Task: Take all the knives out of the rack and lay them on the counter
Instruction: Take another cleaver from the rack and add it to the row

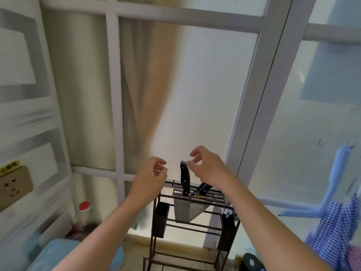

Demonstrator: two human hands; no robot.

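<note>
1. Right hand (207,169): raised above the rack, palm turned down and to the left, fingers loosely curled and apart. It holds nothing. The fingertips (189,163) sit just beside the butt of the cleaver handle; contact cannot be confirmed.
2. Left hand (150,177): raised at nearly the same height, just left of the cleaver handle. Fingers are curled inward with a narrow gap between thumb and fingers. It holds nothing and touches no object.
3. Both forearms extend forward and upward from the lower frame edge, converging toward the rack top.
4. Cleaver (184,196): stands upright in a slot of the rack, black riveted handle up, broad blade hanging below the top bars.
5. Second knife (203,188): seated in the rack just right of the cleaver, its dark handle tilted and partly hidden by the right wrist.
6. Rack (195,227): a dark wire frame standing on the counter in front of the frosted window (195,94), with a dark side cup (161,220) on its left.
7. Red-capped bottle (83,212): stands well left of the rack.
</note>
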